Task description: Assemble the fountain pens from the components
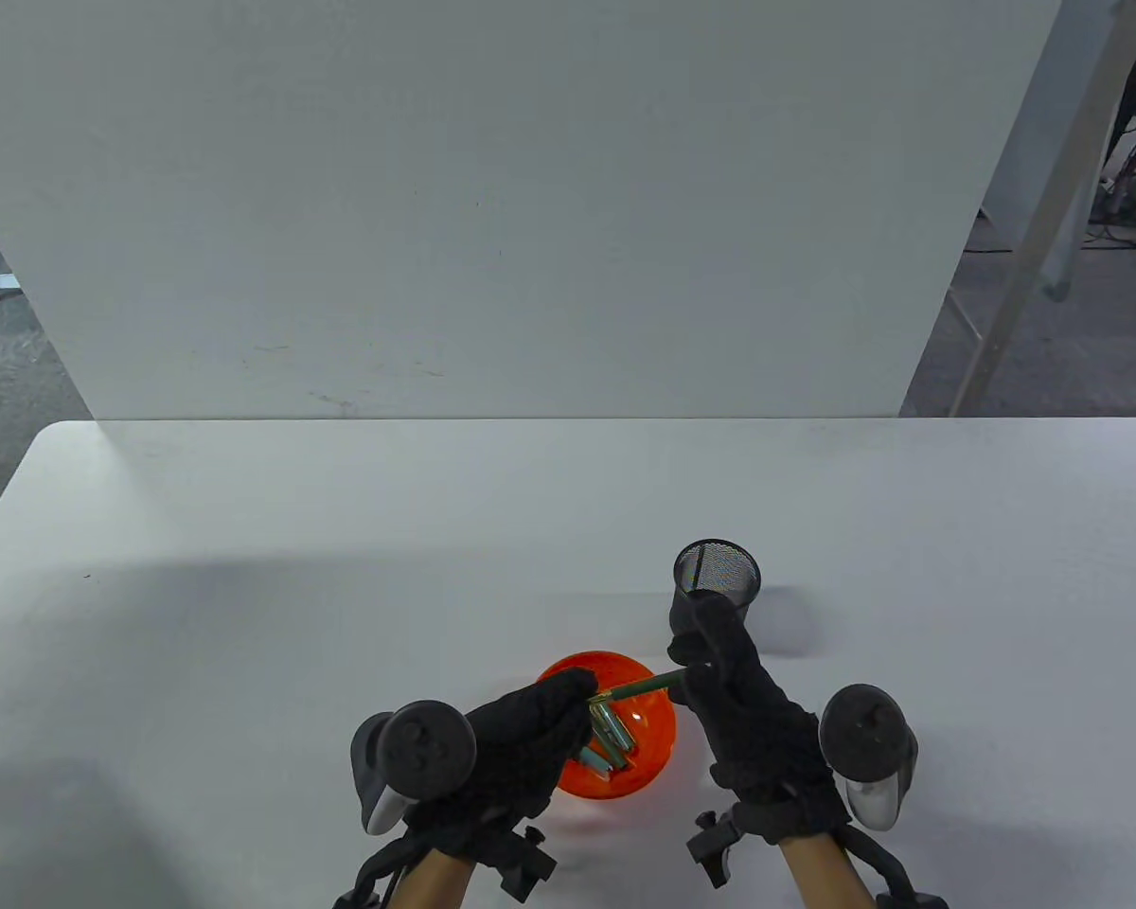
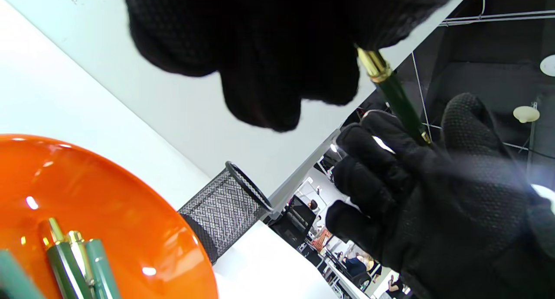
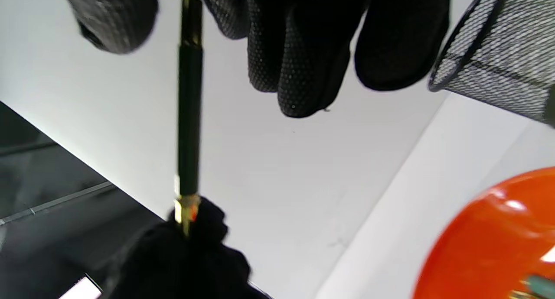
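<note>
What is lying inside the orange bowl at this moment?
The orange bowl holds several green pen parts with gold ends, lying side by side. The left hand covers the bowl's left part, so any pieces there stay hidden.

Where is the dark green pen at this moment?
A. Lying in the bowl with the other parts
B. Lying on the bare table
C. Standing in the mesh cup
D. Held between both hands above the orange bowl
D: the left hand and right hand each grip an end of the dark green pen over the orange bowl.
</note>
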A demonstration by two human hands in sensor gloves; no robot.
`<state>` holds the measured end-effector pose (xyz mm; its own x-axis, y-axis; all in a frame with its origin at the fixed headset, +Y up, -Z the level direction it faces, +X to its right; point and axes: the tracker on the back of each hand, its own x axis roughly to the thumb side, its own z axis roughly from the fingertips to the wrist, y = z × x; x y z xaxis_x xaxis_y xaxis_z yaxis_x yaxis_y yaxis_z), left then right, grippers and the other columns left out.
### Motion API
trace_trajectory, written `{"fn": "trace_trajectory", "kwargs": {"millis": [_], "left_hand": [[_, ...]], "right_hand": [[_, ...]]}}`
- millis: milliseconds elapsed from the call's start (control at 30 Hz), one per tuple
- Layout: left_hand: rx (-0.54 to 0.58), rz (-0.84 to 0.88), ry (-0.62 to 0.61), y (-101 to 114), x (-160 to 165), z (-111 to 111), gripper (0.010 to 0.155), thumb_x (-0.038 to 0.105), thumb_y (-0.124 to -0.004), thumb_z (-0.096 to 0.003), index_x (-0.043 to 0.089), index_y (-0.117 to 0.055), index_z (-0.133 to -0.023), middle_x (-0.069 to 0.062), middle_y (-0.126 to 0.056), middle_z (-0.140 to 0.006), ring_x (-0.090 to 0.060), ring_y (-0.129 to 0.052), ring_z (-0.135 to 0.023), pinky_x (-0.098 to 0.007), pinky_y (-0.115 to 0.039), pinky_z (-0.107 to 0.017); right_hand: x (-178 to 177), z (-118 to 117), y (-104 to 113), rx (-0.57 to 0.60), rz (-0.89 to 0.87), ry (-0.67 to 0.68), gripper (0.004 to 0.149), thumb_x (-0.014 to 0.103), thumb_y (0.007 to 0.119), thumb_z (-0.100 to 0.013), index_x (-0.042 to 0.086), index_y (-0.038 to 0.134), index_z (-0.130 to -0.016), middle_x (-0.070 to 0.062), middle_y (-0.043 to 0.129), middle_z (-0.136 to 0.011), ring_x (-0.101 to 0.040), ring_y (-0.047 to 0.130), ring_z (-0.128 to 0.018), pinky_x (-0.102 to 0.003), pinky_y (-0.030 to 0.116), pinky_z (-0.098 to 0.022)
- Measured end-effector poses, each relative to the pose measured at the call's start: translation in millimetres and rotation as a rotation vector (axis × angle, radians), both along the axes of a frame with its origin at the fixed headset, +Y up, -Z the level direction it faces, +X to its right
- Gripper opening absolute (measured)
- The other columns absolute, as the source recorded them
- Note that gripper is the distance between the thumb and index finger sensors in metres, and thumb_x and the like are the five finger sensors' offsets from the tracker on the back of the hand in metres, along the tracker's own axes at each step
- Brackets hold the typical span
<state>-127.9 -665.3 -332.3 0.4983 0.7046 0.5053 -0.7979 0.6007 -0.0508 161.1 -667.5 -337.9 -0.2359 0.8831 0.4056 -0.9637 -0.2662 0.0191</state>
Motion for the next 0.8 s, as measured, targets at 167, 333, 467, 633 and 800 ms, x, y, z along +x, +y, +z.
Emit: {"fn": "trace_trajectory", "kwargs": {"millis": [167, 333, 467, 633, 800], "left_hand": [[-0.006, 0.003, -0.001, -0.2, -0.7, -0.2, 0.045, 0.042, -0.071, -0.059, 0.027, -0.075, -0.101, 0.001, -0.096, -0.075, -0.019, -0.106, -0.056, -0.044, -0.086, -0.046], [0.013, -0.038, -0.005, 0.0, 4.2, 1.4, 0.045, 0.042, -0.071, -0.0589, 0.026, -0.075, -0.101, 0.0, -0.096, -0.075, -0.019, -0.106, -0.055, -0.044, -0.086, -0.046], [0.029, -0.064, -0.001, -0.5, 5.9, 2.6, 0.045, 0.042, -0.071, -0.0589, 0.027, -0.075, -0.101, 0.001, -0.096, -0.075, -0.019, -0.106, -0.055, -0.044, -0.086, -0.046], [0.037, -0.076, -0.006, 0.0, 6.8, 3.9, 0.044, 0.043, -0.071, -0.0587, 0.028, -0.075, -0.101, 0.001, -0.096, -0.075, -0.019, -0.106, -0.056, -0.044, -0.086, -0.047], [0.048, -0.079, -0.022, 1.0, 11.1, 5.9, 0.044, 0.043, -0.073, -0.0584, 0.028, -0.075, -0.1, 0.001, -0.096, -0.075, -0.019, -0.106, -0.056, -0.044, -0.086, -0.047]], "right_hand": [[2.7, 0.6, 3.8, 0.046, 0.018, -0.026, 0.042, 0.041, 0.07, -0.062, 0.025, 0.071, -0.1, -0.001, 0.087, -0.089, -0.021, 0.096, -0.065, -0.05, 0.082, -0.055], [7.4, -1.4, 1.3, 0.012, 0.066, -0.079, 0.042, 0.045, 0.069, -0.06, 0.017, 0.078, -0.091, -0.002, 0.094, -0.071, -0.016, 0.099, -0.054, -0.046, 0.085, -0.05], [6.7, -2.2, -3.2, -0.012, 0.088, -0.131, 0.043, 0.052, 0.065, -0.061, 0.02, 0.082, -0.082, 0.0, 0.094, -0.065, -0.017, 0.099, -0.052, -0.047, 0.084, -0.05], [6.5, -1.3, -4.4, -0.011, 0.104, -0.188, 0.044, 0.058, 0.062, -0.061, 0.024, 0.09, -0.066, 0.004, 0.097, -0.05, -0.016, 0.099, -0.041, -0.045, 0.086, -0.046], [8.7, -3.8, -8.5, -0.04, 0.072, -0.161, 0.055, 0.062, 0.055, -0.061, 0.024, 0.094, -0.051, 0.005, 0.098, -0.034, -0.015, 0.099, -0.028, -0.045, 0.088, -0.04]]}}
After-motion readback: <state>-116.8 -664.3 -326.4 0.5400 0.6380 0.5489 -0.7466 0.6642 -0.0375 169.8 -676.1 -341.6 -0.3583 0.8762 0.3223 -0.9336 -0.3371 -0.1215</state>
